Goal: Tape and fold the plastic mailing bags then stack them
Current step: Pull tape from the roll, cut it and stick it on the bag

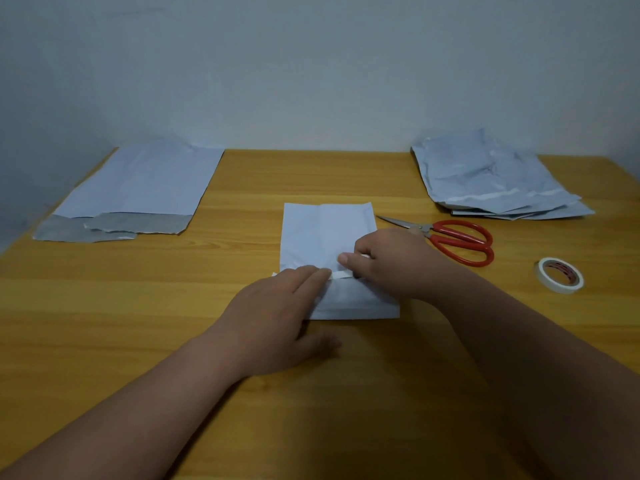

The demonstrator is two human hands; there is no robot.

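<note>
Head view: a folded white bag [325, 237] lies flat at the middle of the wooden table [138, 323]. The left hand [277, 313] rests on its near left part, fingers straight and pressing down. The right hand [391, 261] pinches a strip of tape [341, 274] across the bag's fold, thumb and fingers curled. Red scissors [450, 239] lie just right of the bag, a tape roll [559, 275] farther right. Flat bags [138, 188] sit far left, a crumpled pile [491, 178] far right
</note>
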